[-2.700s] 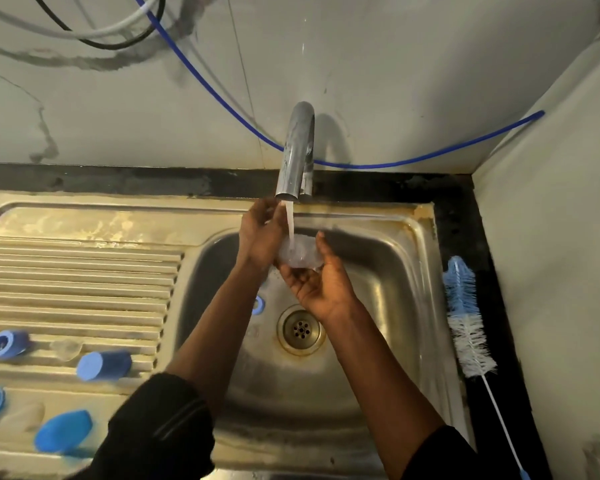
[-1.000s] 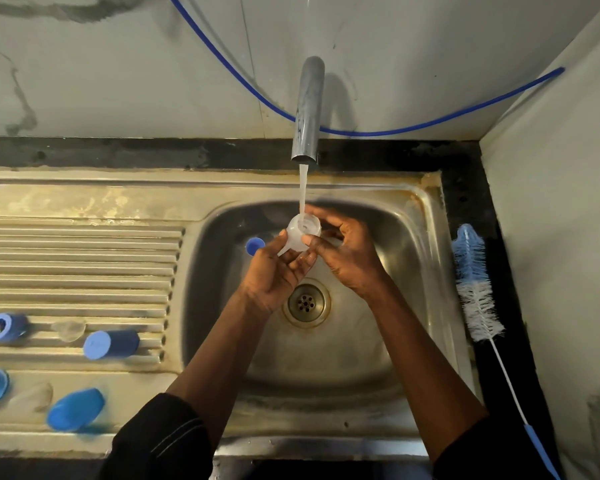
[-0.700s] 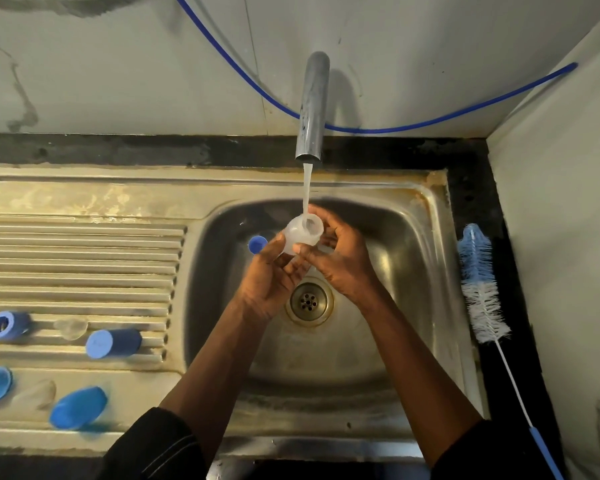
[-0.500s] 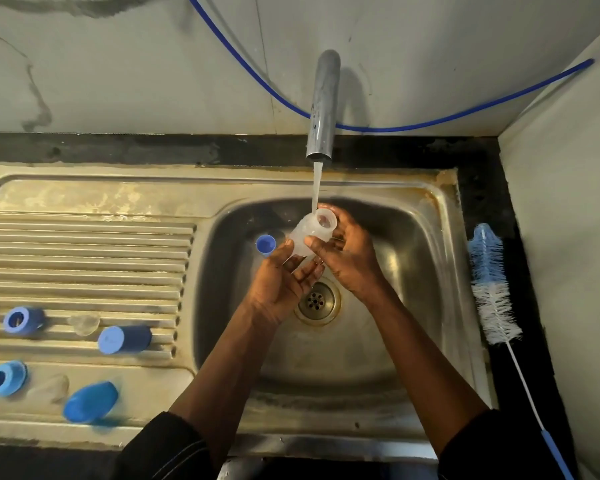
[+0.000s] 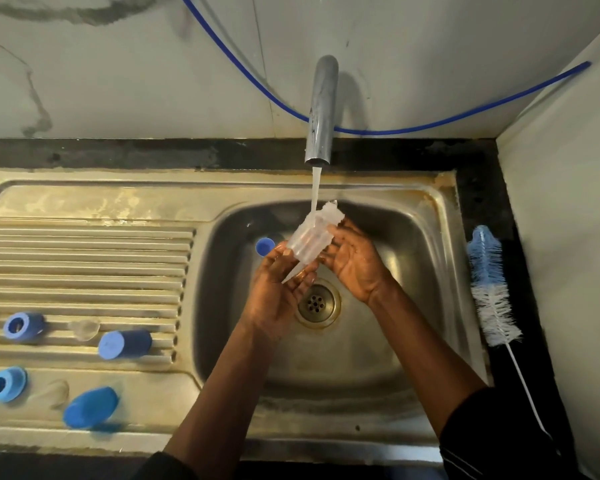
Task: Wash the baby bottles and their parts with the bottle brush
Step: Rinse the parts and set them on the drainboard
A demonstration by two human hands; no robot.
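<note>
Centrally above the sink (image 5: 430,237), clear of its walls, the bottle (image 5: 310,239) tilts with its long axis running from the base in the curled left hand (image 5: 278,289) up-right, mouth under the tap (image 5: 321,109), its side pinched by the right hand (image 5: 355,261).

Clothing: left sleeve (image 5: 163,467) black, ending near the elbow; right sleeve (image 5: 499,438) black, thin pale lines across its lower edge; forearms (image 5: 222,393) bare; left hand (image 5: 278,296) and right hand (image 5: 357,266) bare, fingers glistening wet.
</note>
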